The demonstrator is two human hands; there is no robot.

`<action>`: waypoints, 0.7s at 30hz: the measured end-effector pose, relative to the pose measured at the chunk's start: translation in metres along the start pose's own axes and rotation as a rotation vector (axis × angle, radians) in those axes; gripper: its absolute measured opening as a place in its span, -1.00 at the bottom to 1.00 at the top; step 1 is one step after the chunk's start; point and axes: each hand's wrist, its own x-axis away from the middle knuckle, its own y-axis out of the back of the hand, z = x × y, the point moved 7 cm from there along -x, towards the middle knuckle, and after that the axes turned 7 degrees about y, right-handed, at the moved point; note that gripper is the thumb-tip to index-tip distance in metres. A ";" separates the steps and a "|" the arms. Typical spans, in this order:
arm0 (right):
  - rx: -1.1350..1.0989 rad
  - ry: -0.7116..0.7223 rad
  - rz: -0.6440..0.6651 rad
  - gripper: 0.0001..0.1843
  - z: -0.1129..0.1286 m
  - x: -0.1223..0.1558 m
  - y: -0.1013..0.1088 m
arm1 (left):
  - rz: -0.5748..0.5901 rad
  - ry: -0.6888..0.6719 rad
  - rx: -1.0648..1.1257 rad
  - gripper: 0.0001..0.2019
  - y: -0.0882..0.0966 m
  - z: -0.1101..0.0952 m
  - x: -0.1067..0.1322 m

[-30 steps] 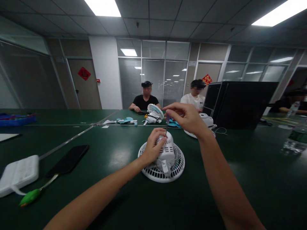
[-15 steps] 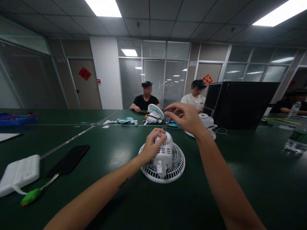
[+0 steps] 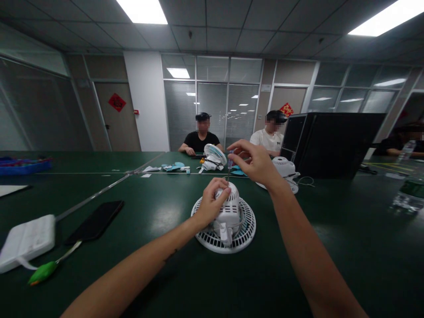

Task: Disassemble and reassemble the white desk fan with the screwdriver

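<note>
A small white fan (image 3: pixel 228 223) lies face down on the dark green table (image 3: pixel 159 274), its motor housing pointing up. My left hand (image 3: pixel 210 203) is wrapped round the left side of that housing. Above it, my right hand (image 3: pixel 255 163) pinches the handle of a thin screwdriver (image 3: pixel 229 170). The screwdriver stands upright with its tip on top of the housing, next to my left thumb.
A black phone (image 3: pixel 94 222), a white box (image 3: pixel 24 242) and a green-handled tool (image 3: pixel 44 270) lie at the left. Another white fan (image 3: pixel 285 170) and a black monitor (image 3: pixel 327 143) stand behind. Two people sit across the table with fan parts (image 3: pixel 212 159). A water bottle (image 3: pixel 410 192) stands right.
My right hand and the screwdriver have shifted slightly left and up. The fan has turned a little under my left hand.
</note>
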 end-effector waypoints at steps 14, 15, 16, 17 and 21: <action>-0.015 0.038 0.005 -0.77 0.010 -0.002 0.002 | 0.008 -0.009 0.026 -0.78 0.000 0.002 0.000; -0.024 0.045 0.011 -0.77 0.010 -0.001 0.002 | 0.009 -0.008 0.027 -0.77 0.000 0.002 0.000; -0.037 0.048 0.019 -0.77 0.011 -0.001 0.001 | 0.011 -0.008 0.026 -0.77 0.000 0.002 0.000; -0.054 0.046 0.026 -0.77 0.011 -0.001 0.000 | 0.012 -0.010 0.024 -0.77 0.000 0.002 0.000; -0.081 0.025 0.038 -0.76 0.009 0.000 -0.002 | 0.000 -0.009 0.009 -0.84 0.000 0.000 0.001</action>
